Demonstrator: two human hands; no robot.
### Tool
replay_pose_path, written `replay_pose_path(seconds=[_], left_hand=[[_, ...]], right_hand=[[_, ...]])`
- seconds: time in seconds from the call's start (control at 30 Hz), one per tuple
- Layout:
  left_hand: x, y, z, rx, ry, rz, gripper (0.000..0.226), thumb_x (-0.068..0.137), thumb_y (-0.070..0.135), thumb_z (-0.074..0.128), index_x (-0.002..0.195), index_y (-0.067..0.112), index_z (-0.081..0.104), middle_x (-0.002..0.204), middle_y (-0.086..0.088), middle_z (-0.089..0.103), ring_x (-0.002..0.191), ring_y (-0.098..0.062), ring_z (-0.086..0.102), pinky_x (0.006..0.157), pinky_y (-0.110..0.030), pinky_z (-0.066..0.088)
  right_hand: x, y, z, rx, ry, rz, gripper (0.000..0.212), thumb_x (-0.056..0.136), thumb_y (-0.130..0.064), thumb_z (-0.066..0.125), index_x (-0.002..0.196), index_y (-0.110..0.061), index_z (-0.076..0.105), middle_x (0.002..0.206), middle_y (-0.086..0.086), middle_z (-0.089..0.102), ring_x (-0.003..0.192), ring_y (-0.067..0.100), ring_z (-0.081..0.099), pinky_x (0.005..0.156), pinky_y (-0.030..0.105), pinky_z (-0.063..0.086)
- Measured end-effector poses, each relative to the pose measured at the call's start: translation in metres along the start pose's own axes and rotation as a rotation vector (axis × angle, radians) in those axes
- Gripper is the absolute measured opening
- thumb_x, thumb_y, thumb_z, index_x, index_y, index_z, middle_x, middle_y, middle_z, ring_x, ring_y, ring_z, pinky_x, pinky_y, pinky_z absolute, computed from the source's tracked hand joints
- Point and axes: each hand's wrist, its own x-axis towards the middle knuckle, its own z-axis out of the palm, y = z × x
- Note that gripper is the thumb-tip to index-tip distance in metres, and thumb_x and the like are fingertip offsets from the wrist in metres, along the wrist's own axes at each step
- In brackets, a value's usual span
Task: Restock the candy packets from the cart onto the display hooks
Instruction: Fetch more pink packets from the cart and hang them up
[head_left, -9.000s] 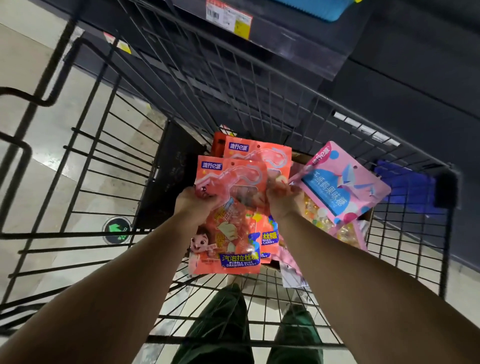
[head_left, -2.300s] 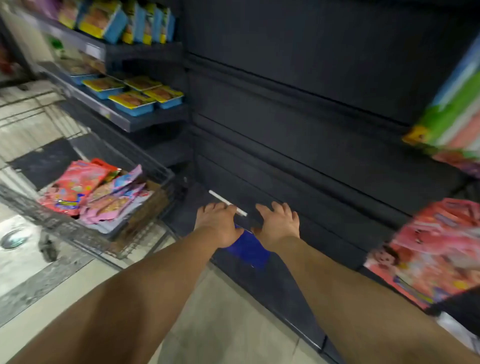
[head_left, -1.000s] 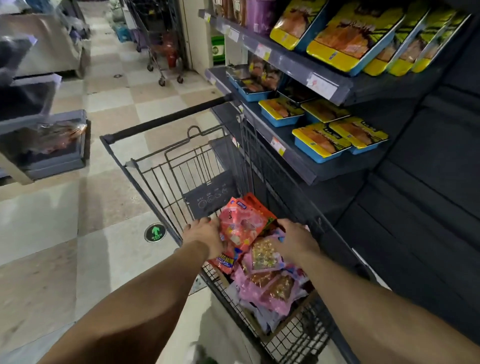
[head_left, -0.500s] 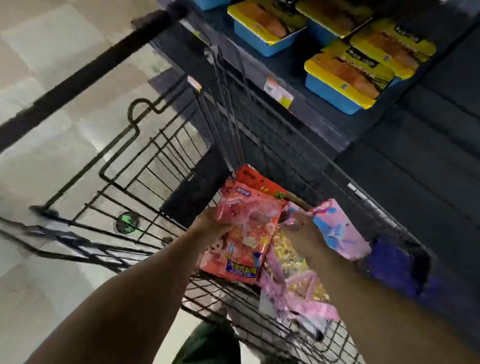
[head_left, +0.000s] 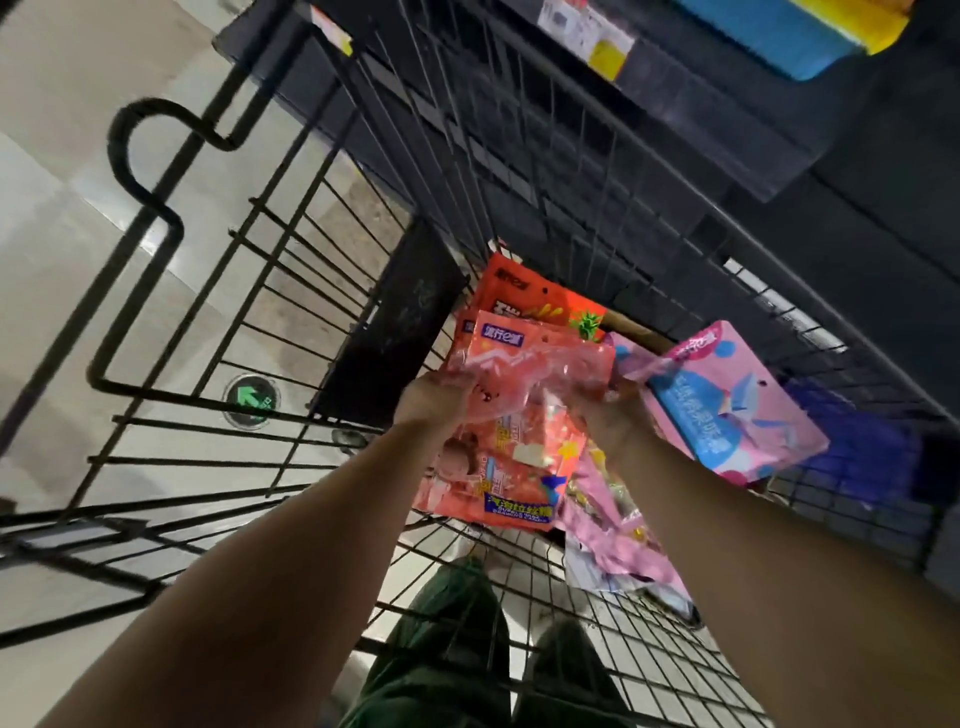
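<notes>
One red packet (head_left: 511, 426) sits at picture centre, above the cart (head_left: 291, 291), gripped by both hands: the left hand (head_left: 434, 397) holds its left edge, the right hand (head_left: 615, 410) its right edge, fingers curled under the film. A second red packet (head_left: 524, 301) lies behind it at 12 o'clock, partly covered. At 3 o'clock one pink-and-blue packet (head_left: 727, 410) leans against the cart's wire side, just beside the right hand. Below, at 5 o'clock, pink packets (head_left: 613, 525) lie heaped; blur hides how many, perhaps two or three. A dark panel (head_left: 395, 322) stands at 10 o'clock inside the basket. Beyond the wire, at 1 o'clock, a dark shelf (head_left: 675, 119) carries a price tag (head_left: 587, 31). The tiled floor (head_left: 67, 156) shows at 9 o'clock, with a green arrow sticker (head_left: 251, 401).
</notes>
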Motion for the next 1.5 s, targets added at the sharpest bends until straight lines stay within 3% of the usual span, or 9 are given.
replay_pose_path(seconds=[0.17, 0.33, 0.47, 0.67, 0.8, 0.93, 1.1, 1.33, 1.5], left_hand=[[0.01, 0.005, -0.004, -0.217, 0.058, -0.116, 0.059, 0.094, 0.052, 0.06, 0.138, 0.014, 0.051, 0.129, -0.009, 0.061, 0.109, -0.026, 0.063, 0.07, -0.025, 0.047], [0.012, 0.016, -0.001, -0.268, 0.0, -0.132, 0.053, 0.091, 0.045, 0.067, 0.131, 0.012, 0.058, 0.12, -0.008, 0.065, 0.098, -0.022, 0.066, 0.079, -0.034, 0.056], [0.004, 0.019, 0.004, -0.261, -0.043, -0.128, 0.035, 0.092, 0.049, 0.064, 0.103, 0.016, 0.057, 0.082, 0.001, 0.059, 0.064, -0.01, 0.057, 0.043, -0.019, 0.049], [-0.03, 0.043, 0.002, -0.219, -0.081, -0.032, 0.031, 0.096, 0.051, 0.058, 0.086, 0.022, 0.064, 0.089, -0.007, 0.068, 0.079, -0.026, 0.07, 0.073, -0.037, 0.062], [-0.064, 0.08, -0.001, -0.26, -0.084, 0.103, 0.016, 0.094, 0.034, 0.067, 0.103, 0.02, 0.064, 0.095, -0.006, 0.068, 0.075, -0.019, 0.064, 0.041, -0.017, 0.051], [-0.112, 0.124, 0.013, -0.283, -0.094, 0.242, 0.029, 0.075, 0.04, 0.082, 0.093, 0.019, 0.073, 0.098, -0.002, 0.072, 0.085, -0.018, 0.068, 0.075, -0.033, 0.059], [-0.214, 0.179, 0.086, -0.283, -0.156, 0.531, 0.02, 0.088, 0.024, 0.074, 0.106, 0.016, 0.072, 0.086, -0.002, 0.068, 0.078, -0.015, 0.061, 0.062, -0.023, 0.046], [-0.404, 0.209, 0.258, -0.186, -0.399, 0.887, 0.024, 0.079, 0.049, 0.071, 0.091, 0.028, 0.069, 0.111, 0.0, 0.072, 0.107, -0.024, 0.066, 0.099, -0.045, 0.05], [-0.533, 0.194, 0.382, -0.109, -0.624, 1.013, 0.015, 0.089, 0.04, 0.069, 0.093, 0.026, 0.07, 0.11, -0.004, 0.073, 0.106, -0.026, 0.068, 0.097, -0.046, 0.053]], right_hand=[[-0.006, 0.011, -0.011, -0.012, 0.012, 0.097, 0.024, 0.09, -0.036, 0.069, 0.089, -0.012, 0.068, 0.04, -0.008, 0.047, 0.029, -0.001, 0.033, 0.036, 0.016, 0.032], [-0.002, 0.021, -0.025, 0.157, 0.143, 0.154, 0.022, 0.082, -0.027, 0.075, 0.099, -0.016, 0.069, 0.07, -0.003, 0.06, 0.049, 0.009, 0.05, 0.045, 0.02, 0.038], [-0.007, 0.026, -0.038, 0.204, 0.196, 0.15, 0.016, 0.089, -0.032, 0.071, 0.087, -0.02, 0.062, 0.078, 0.001, 0.065, 0.07, 0.018, 0.063, 0.066, 0.027, 0.054], [-0.041, 0.021, -0.059, 0.257, 0.22, 0.12, 0.023, 0.087, -0.042, 0.072, 0.092, -0.019, 0.067, 0.083, 0.001, 0.069, 0.073, 0.017, 0.065, 0.067, 0.028, 0.057], [-0.071, 0.017, -0.09, 0.37, 0.238, 0.057, 0.034, 0.078, -0.043, 0.08, 0.099, -0.017, 0.072, 0.094, 0.007, 0.075, 0.083, 0.029, 0.073, 0.078, 0.045, 0.061], [-0.118, 0.013, -0.144, 0.519, 0.286, -0.064, 0.059, 0.077, -0.052, 0.076, 0.117, -0.009, 0.065, 0.098, 0.004, 0.075, 0.067, 0.019, 0.063, 0.057, 0.029, 0.051], [-0.198, 0.047, -0.249, 0.71, 0.341, -0.273, 0.073, 0.053, -0.058, 0.082, 0.109, -0.013, 0.068, 0.101, 0.011, 0.077, 0.088, 0.031, 0.075, 0.08, 0.054, 0.06], [-0.365, 0.182, -0.431, 0.855, 0.642, -0.504, 0.025, 0.086, -0.034, 0.075, 0.092, -0.012, 0.066, 0.087, 0.011, 0.076, 0.069, 0.024, 0.071, 0.078, 0.049, 0.06], [-0.459, 0.292, -0.515, 0.937, 0.893, -0.585, 0.017, 0.089, -0.029, 0.073, 0.09, -0.012, 0.071, 0.09, 0.013, 0.075, 0.075, 0.025, 0.072, 0.078, 0.048, 0.061]])
